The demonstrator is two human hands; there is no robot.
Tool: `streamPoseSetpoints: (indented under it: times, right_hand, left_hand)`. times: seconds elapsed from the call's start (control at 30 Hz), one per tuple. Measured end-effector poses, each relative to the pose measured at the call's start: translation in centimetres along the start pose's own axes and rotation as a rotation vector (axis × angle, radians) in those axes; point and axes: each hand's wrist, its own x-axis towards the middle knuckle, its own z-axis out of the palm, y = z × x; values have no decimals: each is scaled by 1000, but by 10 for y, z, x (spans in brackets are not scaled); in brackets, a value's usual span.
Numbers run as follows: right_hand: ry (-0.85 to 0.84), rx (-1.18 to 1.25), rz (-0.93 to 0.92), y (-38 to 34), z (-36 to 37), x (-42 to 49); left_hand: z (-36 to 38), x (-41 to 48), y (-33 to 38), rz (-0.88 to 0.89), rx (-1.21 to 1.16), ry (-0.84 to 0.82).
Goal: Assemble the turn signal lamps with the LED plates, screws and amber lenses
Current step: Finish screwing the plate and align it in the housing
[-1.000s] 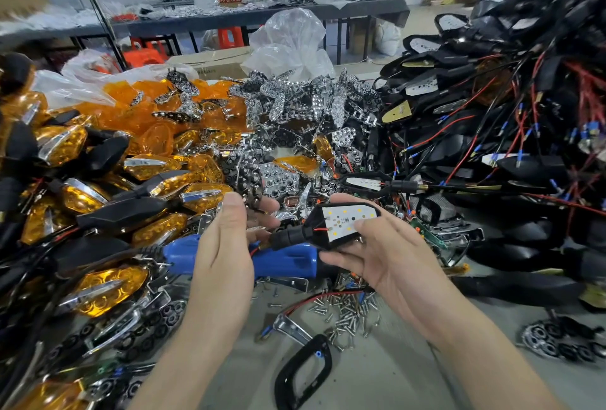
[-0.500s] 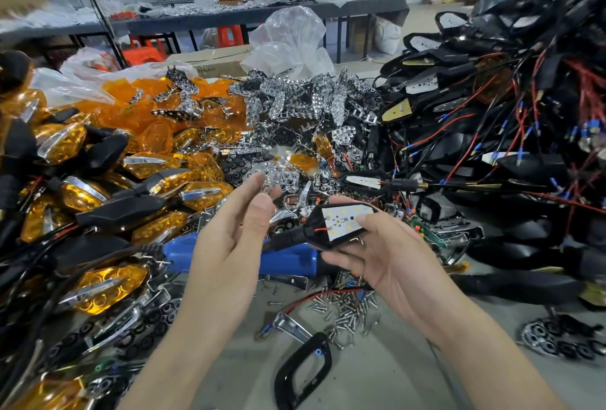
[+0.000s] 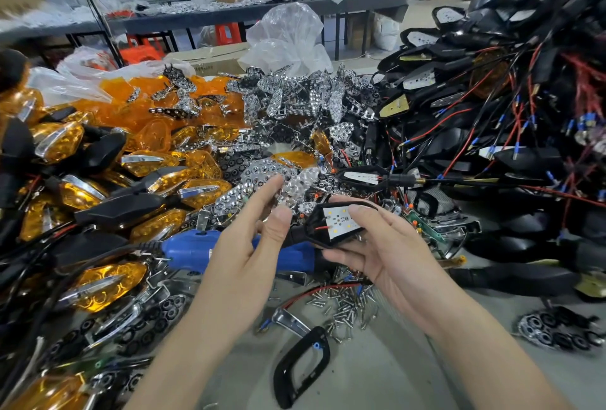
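Bench (image 3: 377,377): lay heaped with lenses (image 3: 151,114), reflectors (image 3: 296,186) and wired housings (image 3: 524,160).
Lamp (image 3: 314,229): sat in the right hand, plate (image 3: 341,221) up, above a blue screwdriver (image 3: 190,249).
Right hand (image 3: 387,255): curled round the lamp, thumb on the plate.
Left hand (image 3: 242,265): fingers stood straight and loosely spread, tips just beside the reflectors.
Screws (image 3: 347,306): lay scattered below the hands.

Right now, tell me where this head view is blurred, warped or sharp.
Head view: motion blur smears the fingertips of the left hand and the chrome reflector beside them, so any grip is unclear; the right hand and its lamp housing with LED plate are sharp; wide-angle warp bows the far table; corners smear.
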Motion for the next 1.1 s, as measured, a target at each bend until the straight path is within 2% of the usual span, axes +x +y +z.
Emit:
streamPoseSetpoints:
  times: [0.23, 0.43, 0.53, 0.77, 0.9, 1.1]
  right_hand:
    - [-7, 50, 4, 0, -1, -1]
    - [-16, 81, -4, 0, 3, -2]
    - [-30, 54, -13, 0, 2, -3]
    - [-40, 13, -2, -1, 1, -4]
    - [-40, 39, 13, -4, 2, -3]
    - [-55, 64, 10, -2, 2, -1]
  left_hand:
    - [16, -7, -1, 146, 356, -131]
    - [22, -10, 4, 197, 407, -30]
    - [26, -10, 2, 170, 431, -60]
    - [19, -6, 2, 115, 347, -122]
    - [11, -2, 5, 54, 228, -111]
    - [12, -4, 0, 31, 193, -90]
